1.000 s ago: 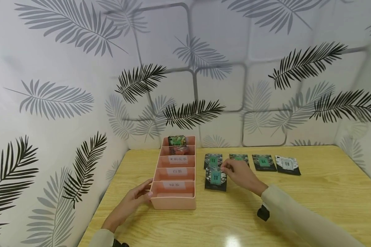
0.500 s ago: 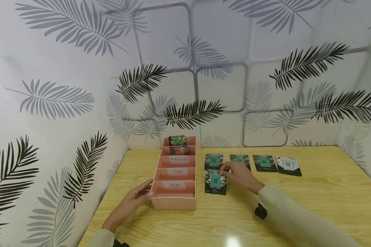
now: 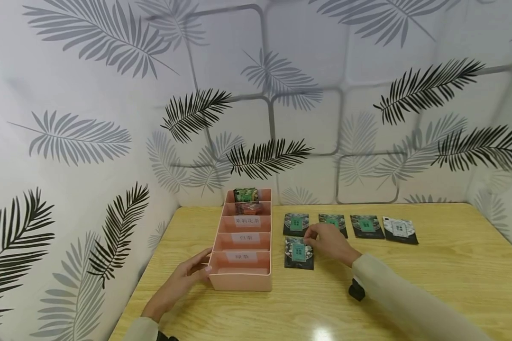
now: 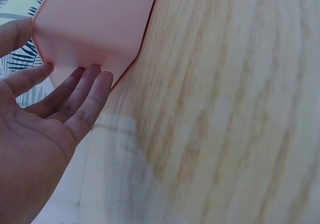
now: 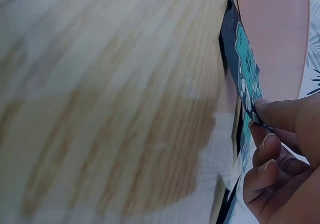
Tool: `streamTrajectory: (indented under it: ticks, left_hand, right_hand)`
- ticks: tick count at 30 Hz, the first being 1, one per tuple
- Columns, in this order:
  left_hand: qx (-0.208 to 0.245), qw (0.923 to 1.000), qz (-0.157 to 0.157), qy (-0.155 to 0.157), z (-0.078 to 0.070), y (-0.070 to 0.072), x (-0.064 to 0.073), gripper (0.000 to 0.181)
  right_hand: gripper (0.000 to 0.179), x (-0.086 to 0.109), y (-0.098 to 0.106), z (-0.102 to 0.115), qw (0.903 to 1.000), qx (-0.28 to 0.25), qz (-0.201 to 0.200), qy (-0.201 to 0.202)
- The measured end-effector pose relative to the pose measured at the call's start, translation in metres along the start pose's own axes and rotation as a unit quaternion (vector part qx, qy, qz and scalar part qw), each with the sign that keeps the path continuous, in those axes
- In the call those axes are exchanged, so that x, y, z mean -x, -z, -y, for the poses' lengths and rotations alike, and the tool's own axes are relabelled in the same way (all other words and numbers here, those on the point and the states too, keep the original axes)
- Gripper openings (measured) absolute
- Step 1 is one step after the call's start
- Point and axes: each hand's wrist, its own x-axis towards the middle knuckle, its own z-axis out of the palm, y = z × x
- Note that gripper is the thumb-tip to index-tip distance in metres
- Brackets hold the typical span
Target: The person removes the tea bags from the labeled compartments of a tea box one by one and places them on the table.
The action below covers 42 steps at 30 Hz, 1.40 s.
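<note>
A long pink divided box (image 3: 241,282) stands on the table. The fingertips of my left hand (image 3: 183,279) rest against its left wall, with the thumb at the near left corner; the left wrist view shows these fingers extended along the box's outside. To the box's right, my right hand (image 3: 333,242) pinches the upper right corner of a black tea sachet (image 3: 298,254) with a teal label. Thumb and forefinger hold that sachet (image 5: 245,67) tilted in the right wrist view, its far end near the box's pink wall.
Behind the held sachet lie a green-labelled sachet (image 3: 296,224), a partly covered one (image 3: 334,220), another green-labelled sachet (image 3: 367,226) and a white-topped one (image 3: 400,229). The box's rear compartments hold a green packet (image 3: 245,194) and a red packet (image 3: 249,208). Paper labels (image 3: 243,237) mark its front dividers.
The right hand has drawn the held sachet slightly toward me, opening a narrow gap from the sachet behind it. The left hand and the box have stayed in place.
</note>
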Motion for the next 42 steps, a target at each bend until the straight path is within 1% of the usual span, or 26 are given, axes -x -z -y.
streamTrajectory:
  ticks: [6, 13, 20, 27, 33, 39, 42]
  left_hand:
    - [0.005, 1.0000, 0.002, -0.003, 0.001, 0.001, 0.000, 0.052]
    - [-0.001, 0.9999, -0.011, 0.009, 0.002, 0.000, 0.000, 0.052]
    - [-0.007, 0.9998, -0.011, 0.012, 0.002, 0.000, 0.000, 0.052]
    - [0.001, 1.0000, -0.003, 0.006, -0.002, -0.002, 0.000, 0.053]
    - [-0.005, 0.9999, -0.009, 0.006, -0.001, -0.001, 0.000, 0.053]
    - [-0.008, 0.9999, -0.010, 0.005, 0.000, 0.000, 0.000, 0.053]
    - [-0.013, 0.9998, -0.011, 0.006, 0.001, 0.000, 0.000, 0.053]
  right_hand:
    - [0.005, -0.004, -0.001, -0.004, 0.9999, 0.003, 0.006, -0.009]
    - [0.006, -0.005, -0.004, -0.006, 0.9998, 0.016, 0.012, -0.003]
    - [0.005, -0.005, -0.004, -0.005, 0.9997, 0.019, 0.011, 0.004]
    - [0.004, -0.004, -0.007, -0.007, 0.9997, 0.019, 0.014, 0.002]
    - [0.004, -0.004, -0.004, -0.007, 0.9996, 0.020, 0.014, -0.012]
    - [0.004, -0.006, 0.003, -0.008, 0.9997, 0.012, 0.007, -0.018]
    - [0.005, -0.008, 0.007, -0.007, 0.9999, 0.005, 0.004, -0.014]
